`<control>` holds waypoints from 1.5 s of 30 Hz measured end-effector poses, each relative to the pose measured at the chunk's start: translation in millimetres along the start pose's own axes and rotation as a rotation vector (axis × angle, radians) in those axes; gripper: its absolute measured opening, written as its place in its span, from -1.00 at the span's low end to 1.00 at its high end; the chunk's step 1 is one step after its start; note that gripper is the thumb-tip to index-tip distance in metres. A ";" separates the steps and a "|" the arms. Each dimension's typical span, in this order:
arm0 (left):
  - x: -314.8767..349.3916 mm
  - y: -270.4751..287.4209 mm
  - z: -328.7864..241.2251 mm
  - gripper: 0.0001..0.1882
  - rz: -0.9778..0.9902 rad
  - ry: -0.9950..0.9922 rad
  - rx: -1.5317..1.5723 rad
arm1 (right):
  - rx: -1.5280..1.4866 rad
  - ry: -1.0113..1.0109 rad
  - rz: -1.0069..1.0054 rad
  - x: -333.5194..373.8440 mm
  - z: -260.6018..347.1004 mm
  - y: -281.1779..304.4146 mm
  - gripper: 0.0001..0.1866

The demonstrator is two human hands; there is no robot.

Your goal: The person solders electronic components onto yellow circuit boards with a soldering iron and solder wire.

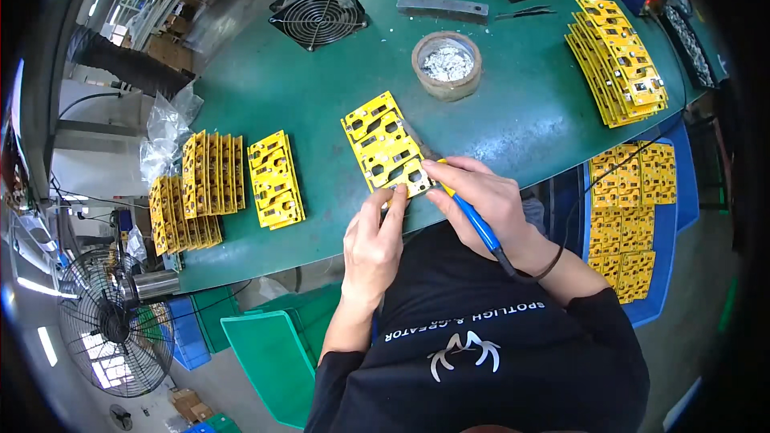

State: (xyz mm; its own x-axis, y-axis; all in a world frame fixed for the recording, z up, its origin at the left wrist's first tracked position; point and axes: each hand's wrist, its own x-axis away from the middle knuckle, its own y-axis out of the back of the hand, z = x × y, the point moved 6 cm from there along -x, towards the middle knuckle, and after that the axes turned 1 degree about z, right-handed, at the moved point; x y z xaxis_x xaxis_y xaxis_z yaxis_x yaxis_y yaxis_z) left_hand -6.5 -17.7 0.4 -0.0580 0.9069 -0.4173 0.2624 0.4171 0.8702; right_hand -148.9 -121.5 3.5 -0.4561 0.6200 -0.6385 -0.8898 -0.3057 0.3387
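A yellow circuit board panel [383, 140] with dark cutouts lies tilted on the green table in front of me. My right hand [485, 200] is closed around a soldering iron [477, 224] with a blue and yellow handle, its front end over the panel's near right part. At the panel's near edge, my left hand [375, 236] has its thumb and fingers pinched together, touching the board; whatever is between the fingertips is hidden. Left of the panel lies a short stack of similar boards [276, 180].
More yellow boards stand in rows [212, 175] at the left and in a stack [618, 64] at the right. Beyond the panel are a round tub [447, 88] of small silvery bits, a metal bar [442, 10], tweezers [525, 12] and a small fan [319, 16]. A blue bin [666, 265] holds boards.
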 end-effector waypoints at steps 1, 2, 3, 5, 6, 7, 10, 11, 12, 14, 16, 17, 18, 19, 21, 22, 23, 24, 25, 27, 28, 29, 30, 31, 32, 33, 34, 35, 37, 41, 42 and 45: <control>0.3 -1.1 0.1 -0.45 0.001 0.001 -0.001 | -0.001 -0.001 0.001 0.3 -0.6 -0.2 -0.62; 0.6 -2.1 0.2 -0.43 0.002 0.002 -0.002 | -0.011 0.000 0.013 0.7 -1.1 -1.0 -0.61; 1.1 -2.7 0.1 -0.43 0.001 0.002 -0.002 | -0.019 0.004 0.024 1.3 -1.1 -1.7 -0.61; 2.1 -4.2 1.2 -0.43 0.013 0.026 0.014 | -0.022 0.014 0.021 3.1 -1.9 -2.5 -0.61; 2.0 -4.3 1.0 -0.43 0.012 0.026 0.014 | -0.023 0.022 0.018 3.6 -1.7 -2.6 -0.62; 1.7 -4.5 0.9 -0.43 0.014 0.025 0.001 | -0.023 0.022 0.018 3.5 -1.0 -2.5 -0.62; 0.9 -5.1 1.2 -0.43 0.024 0.027 -0.011 | -0.010 0.031 0.023 4.1 0.7 -2.9 -0.62; 0.7 -5.4 1.5 -0.44 0.032 0.030 -0.008 | -0.020 0.021 0.009 5.7 -1.2 -3.0 -0.62; 0.5 -5.3 1.5 -0.44 0.032 0.030 -0.009 | -0.030 0.011 -0.005 6.5 -2.6 -2.6 -0.61; 0.0 -4.4 1.0 -0.44 0.021 0.024 -0.008 | -0.029 0.010 0.000 5.8 -2.5 -2.1 -0.61; 0.3 -4.3 2.9 -0.50 -0.005 0.032 -0.019 | -0.027 0.008 0.005 5.1 -2.3 -1.9 -0.61; 0.5 -3.3 3.9 -0.57 -0.031 0.040 -0.030 | -0.031 0.016 0.005 4.7 -1.8 -1.6 -0.61; 0.3 -3.3 4.4 -0.57 -0.031 0.040 -0.030 | -0.036 0.025 0.005 3.9 -1.7 -1.4 -0.62; 0.2 -2.1 5.0 -0.59 -0.045 0.039 -0.036 | -0.036 0.025 0.004 3.5 -2.0 -0.6 -0.62; 1.2 0.5 6.4 -0.61 -0.060 0.039 -0.043 | -0.036 0.001 -0.003 2.7 -4.1 2.8 -0.61; 2.4 1.1 8.5 -0.58 -0.045 0.065 -0.005 | -0.037 0.003 -0.001 1.0 -4.6 5.8 -0.61; 3.2 1.1 10.4 -0.54 -0.030 0.091 0.034 | -0.021 -0.014 -0.010 -1.8 -6.8 11.0 -0.61; 3.3 0.9 10.1 -0.54 -0.031 0.094 0.034 | -0.004 -0.032 -0.019 -4.1 -9.5 15.4 -0.60; 3.0 2.0 9.4 -0.57 -0.064 0.095 0.031 | 0.005 -0.038 -0.057 -6.9 -13.4 19.8 -0.59; 2.4 5.8 5.9 -0.60 -0.097 0.098 0.029 | 0.021 -0.095 -0.116 -13.6 -19.1 29.4 -0.59; 0.9 9.5 4.3 -0.62 -0.092 0.143 0.058 | 0.038 -0.151 -0.178 -15.9 -24.6 35.8 -0.60; 0.0 12.7 3.5 -0.65 -0.088 0.188 0.086 | 0.038 -0.153 -0.175 -19.8 -30.9 38.2 -0.60; -0.3 15.3 1.3 -0.65 -0.086 0.190 0.087 | 0.149 -0.108 -0.170 -23.8 -35.1 41.6 -0.60; 0.0 17.8 1.2 -0.67 -0.089 0.218 0.107 | 0.259 -0.064 -0.165 -25.2 -35.9 43.7 -0.60; 0.4 19.0 1.7 -0.69 -0.093 0.246 0.126 | 0.259 -0.065 -0.163 -23.9 -36.4 45.0 -0.60; 1.7 20.5 1.4 -0.74 -0.134 0.274 0.192 | 0.264 -0.058 -0.178 -22.3 -34.6 46.5 -0.61; 2.9 20.3 0.5 -0.74 -0.134 0.278 0.190 | 0.269 -0.050 -0.194 -20.5 -32.4 47.4 -0.62; 4.8 20.5 1.1 -0.77 -0.142 0.303 0.202 | 0.265 -0.050 -0.191 -18.1 -29.0 46.5 -0.62; 5.7 20.1 4.4 -0.80 -0.150 0.326 0.214 | 0.184 -0.074 -0.215 -11.1 -21.4 45.7 -0.65; 1.2 21.4 -2.4 -0.87 -0.195 0.173 0.140 | 0.027 -0.005 -0.133 3.3 -8.7 35.3 -0.68; 0.7 20.7 -4.7 -0.88 -0.181 0.165 0.111 | 0.007 0.004 -0.119 7.0 -4.2 32.7 -0.70; -0.7 17.4 -9.3 -0.87 -0.155 0.188 0.071 | -0.032 0.037 -0.068 12.2 4.4 27.9 -0.72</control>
State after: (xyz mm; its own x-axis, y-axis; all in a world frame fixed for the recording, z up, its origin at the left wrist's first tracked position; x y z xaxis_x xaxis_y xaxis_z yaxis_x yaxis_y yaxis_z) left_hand -10.8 -10.5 18.3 -0.2787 0.8305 -0.4823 0.3031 0.5526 0.7764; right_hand -179.2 -119.3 8.2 -0.3939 0.6135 -0.6845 -0.9187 -0.2870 0.2715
